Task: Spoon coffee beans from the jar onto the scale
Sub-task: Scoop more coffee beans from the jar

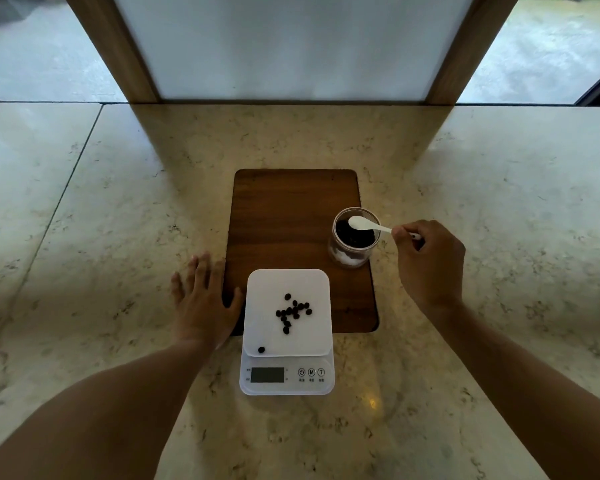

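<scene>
Left to right. The left hand (203,299) lies flat and released on the marble tabletop (84,237), palm down, fingers spread, its thumb at the left edge of the wooden board (291,202) and just beside the scale (286,332); it holds nothing and does not steady the scale.

The scale sits half on the near end of the board and half on the tabletop, so it may not sit level. On its white platform lies a loose cluster of coffee beans (293,311), with one stray bean (261,349) at the near left corner. The platform looks flat and rimless: a spoonful tipped from height could scatter beans over the edge, and the stray bean is the likeliest to roll off. The display appears blank, though it is too small to be certain.

Right of the scale, on the board, stands the open glass jar (352,239), partly filled with beans. The white spoon (361,224) has its bowl over the jar mouth, seemingly empty.

The right hand (430,258) pinches the spoon's handle end between fingertips. So far back a grip gives little control; a heaped bowl could tilt in transit and spill beans onto the board, and a hard dig could tip the unsteadied jar.
</scene>
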